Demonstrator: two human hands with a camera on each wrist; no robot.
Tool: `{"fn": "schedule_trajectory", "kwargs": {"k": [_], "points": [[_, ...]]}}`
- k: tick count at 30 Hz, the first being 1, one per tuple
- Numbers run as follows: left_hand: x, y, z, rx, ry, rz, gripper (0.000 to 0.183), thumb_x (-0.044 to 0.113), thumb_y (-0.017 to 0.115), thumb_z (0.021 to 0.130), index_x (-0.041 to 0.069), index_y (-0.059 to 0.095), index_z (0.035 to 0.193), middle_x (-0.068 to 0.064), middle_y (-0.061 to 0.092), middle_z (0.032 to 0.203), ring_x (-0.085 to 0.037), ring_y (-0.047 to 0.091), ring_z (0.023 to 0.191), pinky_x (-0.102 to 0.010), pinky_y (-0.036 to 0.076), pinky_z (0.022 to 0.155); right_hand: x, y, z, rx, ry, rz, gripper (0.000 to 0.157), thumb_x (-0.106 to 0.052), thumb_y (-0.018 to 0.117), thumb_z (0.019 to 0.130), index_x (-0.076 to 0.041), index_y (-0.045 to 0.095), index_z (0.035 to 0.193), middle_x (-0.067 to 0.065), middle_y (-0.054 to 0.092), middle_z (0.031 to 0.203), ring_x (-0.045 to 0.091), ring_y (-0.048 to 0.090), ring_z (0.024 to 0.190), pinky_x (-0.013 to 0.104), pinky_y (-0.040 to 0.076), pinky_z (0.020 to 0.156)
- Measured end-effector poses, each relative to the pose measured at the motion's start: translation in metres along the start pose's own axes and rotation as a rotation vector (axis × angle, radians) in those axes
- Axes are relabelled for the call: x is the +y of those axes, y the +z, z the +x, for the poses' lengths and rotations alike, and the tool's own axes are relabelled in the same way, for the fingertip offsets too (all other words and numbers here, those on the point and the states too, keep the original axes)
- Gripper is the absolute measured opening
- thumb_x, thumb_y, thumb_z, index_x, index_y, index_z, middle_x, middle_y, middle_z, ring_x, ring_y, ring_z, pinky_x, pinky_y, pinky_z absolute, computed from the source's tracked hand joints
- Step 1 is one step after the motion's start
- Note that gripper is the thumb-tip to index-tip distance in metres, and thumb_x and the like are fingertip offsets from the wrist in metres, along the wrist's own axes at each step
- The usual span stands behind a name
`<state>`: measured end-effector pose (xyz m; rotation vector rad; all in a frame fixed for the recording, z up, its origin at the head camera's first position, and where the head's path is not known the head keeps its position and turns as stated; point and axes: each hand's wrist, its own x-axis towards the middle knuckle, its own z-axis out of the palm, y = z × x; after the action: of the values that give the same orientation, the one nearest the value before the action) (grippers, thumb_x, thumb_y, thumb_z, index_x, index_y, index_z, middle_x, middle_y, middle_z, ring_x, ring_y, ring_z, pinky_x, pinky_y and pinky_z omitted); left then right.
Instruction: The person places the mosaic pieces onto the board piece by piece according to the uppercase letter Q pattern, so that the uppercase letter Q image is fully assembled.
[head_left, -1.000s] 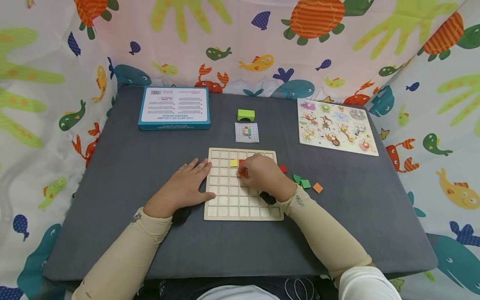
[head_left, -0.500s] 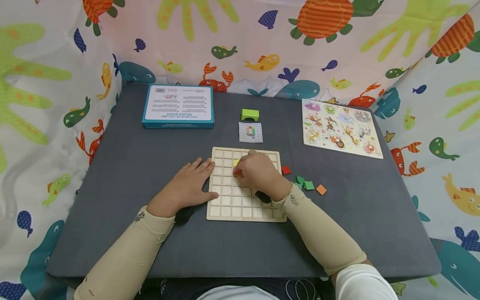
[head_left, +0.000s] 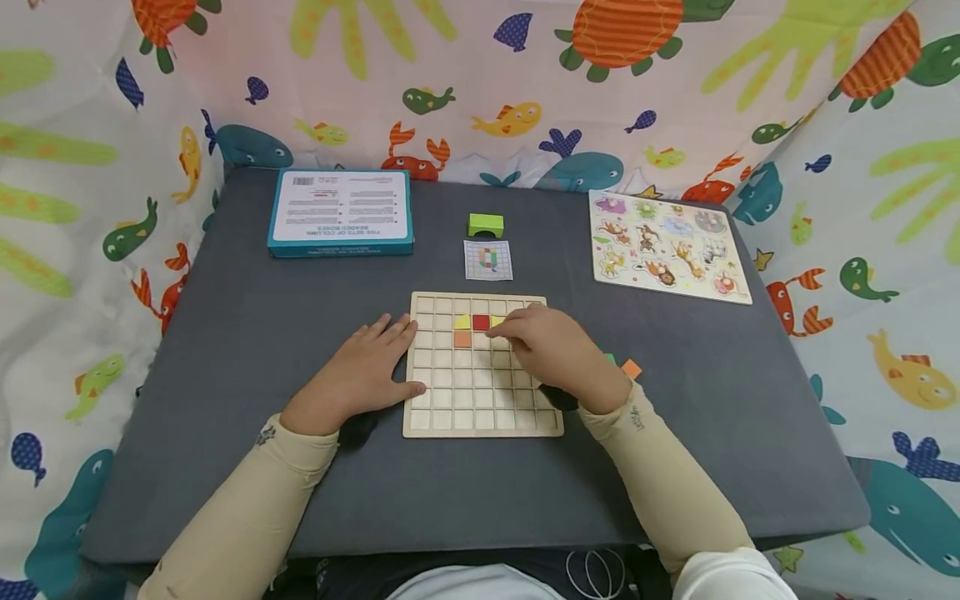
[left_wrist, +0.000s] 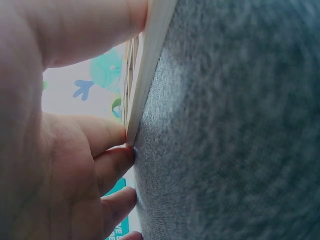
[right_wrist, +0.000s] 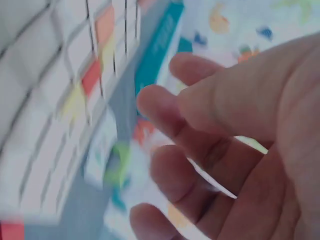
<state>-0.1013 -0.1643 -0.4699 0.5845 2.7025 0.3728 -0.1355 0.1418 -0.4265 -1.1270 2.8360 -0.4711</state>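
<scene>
A light wooden grid board (head_left: 483, 432) lies on the grey table. Set in its upper squares are a yellow tile (head_left: 462, 322), a red tile (head_left: 480, 322) and, partly behind the right fingers, another yellow tile (head_left: 497, 321). An orange tile (head_left: 462, 339) sits directly below the left yellow one. My left hand (head_left: 358, 371) is spread along the board's left side, thumb and fingertips touching its edge, as the left wrist view also shows. Over the board's right half is my right hand (head_left: 558, 354), its fingers loosely bent; in the right wrist view nothing is between them.
A loose orange tile (head_left: 632, 368) and a partly hidden green tile (head_left: 610, 358) lie right of the board. Beyond it are a pattern card (head_left: 488, 271), a green block (head_left: 486, 223), a blue-edged box (head_left: 340, 208) and an animal puzzle board (head_left: 660, 279).
My right hand has let go of the orange tile, which now lies in a square below the left yellow tile. That hand has moved to the right; my left hand stays at the board's edge.
</scene>
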Motion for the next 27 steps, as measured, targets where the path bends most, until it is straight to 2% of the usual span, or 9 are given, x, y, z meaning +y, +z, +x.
{"fn": "schedule_trajectory", "kwargs": {"k": [3,7,10,13,17,21,27], "points": [[-0.003,-0.001,0.000,0.000,-0.002,0.003,0.105,0.060,0.071,0.097,0.004,0.020,0.170,-0.016,0.018,0.176,-0.042,0.012,0.161,-0.061,0.014,0.127,0.017,-0.013,-0.028,0.055,0.079,-0.014,0.033,0.003,0.060,0.102,-0.010,0.083,0.122,0.007,0.077,0.113,0.027,0.070,0.103,0.044,0.058,0.084],[-0.005,-0.004,-0.001,0.003,-0.002,0.007,0.105,0.059,0.071,0.097,0.003,0.021,0.170,-0.017,0.019,0.176,-0.043,0.013,0.161,-0.062,0.014,0.127,0.048,-0.020,-0.068,0.083,0.248,-0.049,0.031,0.001,0.064,0.100,-0.009,0.082,0.124,0.010,0.076,0.115,0.032,0.067,0.104,0.049,0.057,0.083],[-0.006,-0.005,-0.002,0.002,-0.002,0.012,0.105,0.059,0.071,0.097,0.003,0.021,0.170,-0.017,0.019,0.176,-0.044,0.013,0.161,-0.062,0.014,0.127,0.070,-0.017,-0.096,0.063,0.386,-0.061,0.033,0.000,0.066,0.099,-0.006,0.079,0.128,0.016,0.073,0.123,0.040,0.065,0.111,0.057,0.056,0.087],[-0.006,-0.004,-0.002,0.002,0.000,0.014,0.105,0.059,0.071,0.097,0.003,0.021,0.170,-0.017,0.019,0.175,-0.044,0.013,0.161,-0.061,0.014,0.127,0.087,-0.011,-0.118,0.016,0.471,-0.074,0.033,-0.006,0.070,0.100,-0.004,0.076,0.132,0.021,0.070,0.129,0.047,0.063,0.117,0.064,0.053,0.092],[-0.005,-0.004,-0.002,0.005,0.001,0.007,0.105,0.059,0.071,0.097,0.002,0.023,0.170,-0.018,0.021,0.175,-0.044,0.014,0.161,-0.062,0.015,0.127,0.096,-0.002,-0.135,-0.022,0.483,-0.074,0.031,-0.013,0.075,0.100,-0.002,0.077,0.129,0.021,0.071,0.128,0.047,0.065,0.116,0.066,0.053,0.094],[-0.003,-0.001,-0.002,0.012,0.005,0.004,0.104,0.058,0.072,0.097,0.002,0.023,0.169,-0.018,0.022,0.174,-0.045,0.015,0.160,-0.062,0.016,0.127,0.097,0.003,-0.142,-0.018,0.496,-0.093,0.029,-0.015,0.076,0.100,-0.003,0.079,0.126,0.020,0.072,0.124,0.044,0.068,0.111,0.064,0.055,0.091],[-0.003,0.004,0.001,0.025,0.011,0.006,0.104,0.058,0.072,0.097,0.002,0.024,0.169,-0.017,0.022,0.175,-0.044,0.016,0.160,-0.062,0.016,0.127,0.094,0.002,-0.149,-0.045,0.625,-0.056,0.035,-0.022,0.074,0.100,-0.006,0.077,0.131,0.018,0.072,0.122,0.039,0.067,0.110,0.062,0.056,0.089]]}}
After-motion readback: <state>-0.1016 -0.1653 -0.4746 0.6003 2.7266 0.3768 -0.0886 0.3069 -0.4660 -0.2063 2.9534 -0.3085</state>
